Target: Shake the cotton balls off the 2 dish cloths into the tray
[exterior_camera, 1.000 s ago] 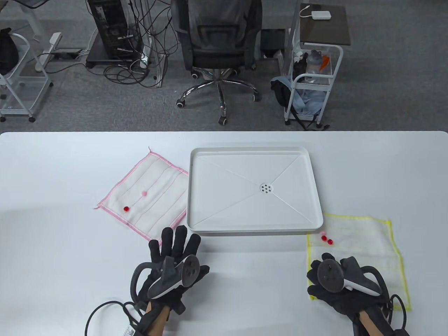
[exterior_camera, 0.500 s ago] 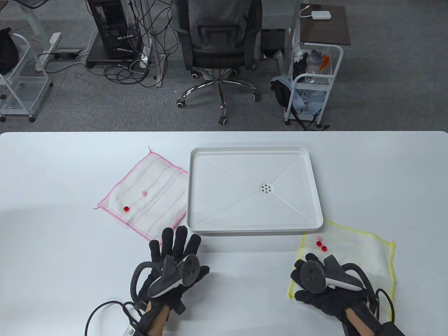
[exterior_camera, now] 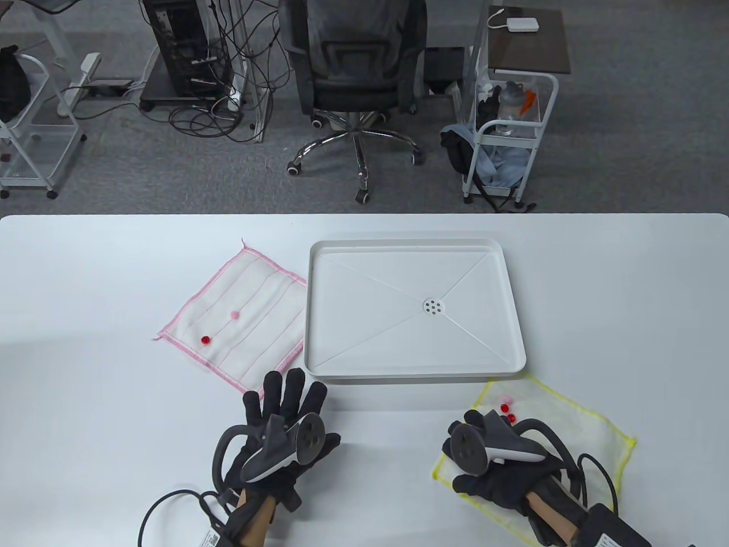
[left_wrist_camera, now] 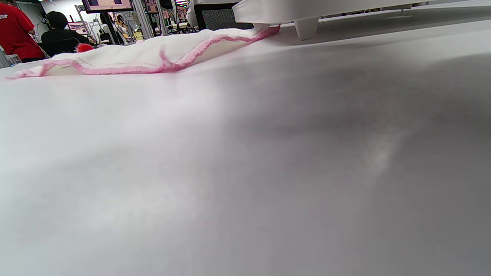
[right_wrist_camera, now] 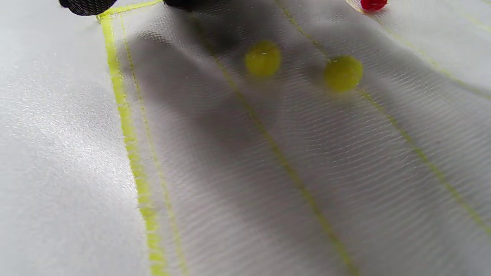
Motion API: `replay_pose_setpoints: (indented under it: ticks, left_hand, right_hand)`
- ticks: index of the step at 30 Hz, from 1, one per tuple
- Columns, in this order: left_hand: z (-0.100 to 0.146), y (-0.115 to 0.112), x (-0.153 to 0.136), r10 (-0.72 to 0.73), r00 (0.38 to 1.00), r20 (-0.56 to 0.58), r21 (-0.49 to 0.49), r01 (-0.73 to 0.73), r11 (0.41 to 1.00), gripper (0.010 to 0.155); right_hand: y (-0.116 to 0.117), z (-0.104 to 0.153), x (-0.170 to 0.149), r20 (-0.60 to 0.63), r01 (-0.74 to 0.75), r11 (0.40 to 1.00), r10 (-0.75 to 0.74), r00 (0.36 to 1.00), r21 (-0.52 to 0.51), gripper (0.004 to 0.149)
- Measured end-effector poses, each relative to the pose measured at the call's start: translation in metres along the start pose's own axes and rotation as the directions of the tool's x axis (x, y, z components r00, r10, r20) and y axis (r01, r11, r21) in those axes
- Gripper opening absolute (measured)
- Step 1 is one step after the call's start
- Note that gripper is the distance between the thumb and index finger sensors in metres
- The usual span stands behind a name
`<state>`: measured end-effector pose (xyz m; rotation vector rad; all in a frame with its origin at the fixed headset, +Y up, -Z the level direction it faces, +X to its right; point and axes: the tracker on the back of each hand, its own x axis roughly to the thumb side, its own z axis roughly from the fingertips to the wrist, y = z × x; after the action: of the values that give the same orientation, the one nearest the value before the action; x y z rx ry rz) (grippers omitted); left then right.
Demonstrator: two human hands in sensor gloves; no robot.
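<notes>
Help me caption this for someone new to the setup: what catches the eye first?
A big white tray sits mid-table, with nothing in it. A pink-edged cloth lies along its left side, a yellow-edged cloth at its near right corner, each dotted with small bright balls. Black-gloved hands: the left hand flat, the right hand on the yellow cloth.

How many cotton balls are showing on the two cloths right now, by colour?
Red balls: 3
Pink balls: 2
Yellow balls: 2
Total: 7 visible, none yet in the tray.
</notes>
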<state>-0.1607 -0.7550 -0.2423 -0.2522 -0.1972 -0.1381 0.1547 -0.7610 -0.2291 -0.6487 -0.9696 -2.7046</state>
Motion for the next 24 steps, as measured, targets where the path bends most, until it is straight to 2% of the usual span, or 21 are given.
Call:
replay_pose_setpoints:
  ticks: [24]
  left_hand:
    - [0.000, 0.001, -0.004, 0.012, 1.000, -0.016, -0.005, -0.012, 1.000, 0.083]
  right_hand:
    - [-0.030, -0.034, 0.057, 0.069, -0.096, 0.995, 0.094, 0.993, 0.019, 0.068]
